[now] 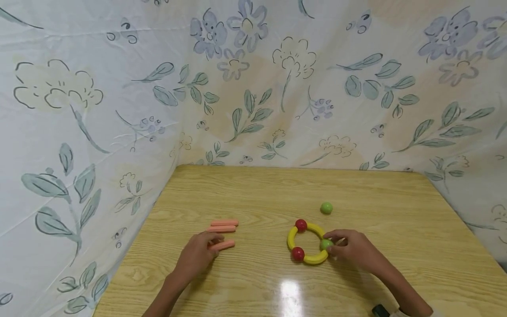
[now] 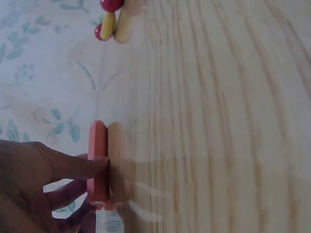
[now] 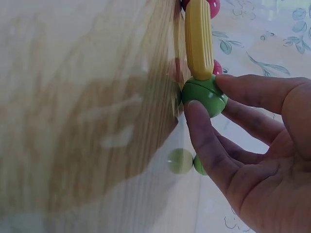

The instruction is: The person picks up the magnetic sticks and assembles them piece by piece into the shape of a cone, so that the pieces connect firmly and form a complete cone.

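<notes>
My left hand [image 1: 196,254] pinches one coral-pink ribbed stick [image 1: 227,245] between thumb and fingers. Two more pink sticks [image 1: 224,223] lie side by side just beyond it. Toward the right on the table, curved yellow pieces [image 1: 315,259] and balls form a closed ring. Two red balls [image 1: 298,254] join the pieces on its far and near left side, and a green ball [image 3: 204,97] sits on its right side. Thumb and fingers of my right hand [image 1: 354,248] grip that green ball, next to the end of a ribbed yellow piece in the right wrist view.
A loose green ball [image 1: 326,208] lies on the wooden table [image 1: 253,189], beyond the ring. Floral cloth [image 1: 253,88] hangs behind the table and along its left and right sides. A dark object [image 1: 380,311] shows by my right forearm at the bottom edge.
</notes>
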The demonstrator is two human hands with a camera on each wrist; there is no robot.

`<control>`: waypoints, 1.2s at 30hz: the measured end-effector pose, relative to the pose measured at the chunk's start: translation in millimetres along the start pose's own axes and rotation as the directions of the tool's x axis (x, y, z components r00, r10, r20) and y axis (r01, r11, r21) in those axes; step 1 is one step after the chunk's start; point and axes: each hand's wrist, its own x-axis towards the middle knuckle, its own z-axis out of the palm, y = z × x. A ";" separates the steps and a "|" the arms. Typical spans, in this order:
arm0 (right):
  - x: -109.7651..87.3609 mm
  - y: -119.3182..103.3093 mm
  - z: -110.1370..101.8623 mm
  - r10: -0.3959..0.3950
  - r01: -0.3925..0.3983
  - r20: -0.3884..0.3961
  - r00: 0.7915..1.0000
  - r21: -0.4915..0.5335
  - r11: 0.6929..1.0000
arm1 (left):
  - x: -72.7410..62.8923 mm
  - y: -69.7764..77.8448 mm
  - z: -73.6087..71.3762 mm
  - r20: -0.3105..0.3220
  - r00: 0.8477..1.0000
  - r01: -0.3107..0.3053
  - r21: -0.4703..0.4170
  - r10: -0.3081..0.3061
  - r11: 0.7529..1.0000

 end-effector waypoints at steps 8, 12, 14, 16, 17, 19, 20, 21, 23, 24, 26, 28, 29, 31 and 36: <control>-2.4 -4.8 9.3 -0.031 0.031 0.006 1.000 -0.002 1.000 | 0.9 10.9 2.0 0.001 1.000 -0.014 -0.082 0.014 0.997; -2.4 -5.6 12.1 -0.044 0.044 0.001 0.999 -0.026 0.999 | 4.5 19.3 7.6 -0.017 0.997 -0.080 -0.125 0.079 0.989; -2.0 -5.9 13.2 -0.046 0.046 -0.003 0.999 -0.035 0.998 | 8.5 23.8 12.3 -0.030 0.994 -0.109 -0.149 0.106 0.983; -1.6 -6.4 14.4 -0.049 0.049 -0.006 0.999 -0.039 0.998 | 13.3 28.3 17.3 -0.029 0.991 -0.136 -0.176 0.133 0.975; -1.5 -6.3 15.1 -0.053 0.053 -0.007 0.999 -0.043 0.998 | 15.3 30.2 19.8 -0.028 0.989 -0.148 -0.190 0.145 0.971; -1.4 -6.8 16.0 -0.055 0.054 -0.006 0.998 -0.041 0.998 | 19.8 33.9 24.9 -0.007 0.987 -0.160 -0.202 0.161 0.966; -1.4 -7.2 16.5 -0.052 0.051 -0.007 0.999 -0.039 0.998 | 21.8 35.7 27.3 0.004 0.985 -0.168 -0.206 0.173 0.964; -1.4 -7.5 16.8 -0.050 0.050 -0.007 0.999 -0.038 0.998 | 24.3 37.3 30.0 0.019 0.983 -0.176 -0.208 0.184 0.962; -1.3 -7.5 17.1 -0.052 0.051 -0.004 0.999 -0.040 0.998 | 29.7 42.5 34.9 0.045 0.981 -0.175 -0.228 0.190 0.958; -1.1 -7.8 17.3 -0.048 0.048 -0.005 0.999 -0.037 0.998 | 33.1 45.7 37.5 0.057 0.980 -0.173 -0.238 0.192 0.956; -0.9 -7.7 17.8 -0.043 0.043 -0.007 0.999 -0.035 0.998 | 39.5 52.7 42.6 0.071 0.977 -0.179 -0.261 0.203 0.949; -0.8 -7.0 18.1 -0.049 0.049 -0.005 0.999 -0.035 0.998 | 45.7 60.5 48.1 0.080 0.973 -0.187 -0.280 0.217 0.942; -0.9 -6.6 18.2 -0.053 0.053 -0.002 0.999 -0.032 0.998 | 48.7 64.0 51.1 0.080 0.970 -0.200 -0.282 0.230 0.938; -1.1 -6.3 18.9 -0.050 0.050 -0.002 0.999 -0.022 0.999 | 54.6 71.3 56.8 0.077 0.964 -0.225 -0.282 0.255 0.933; -0.3 -6.5 20.1 -0.053 0.053 -0.008 0.999 -0.008 0.999 | 69.2 86.7 70.9 0.078 0.954 -0.257 -0.286 0.290 0.923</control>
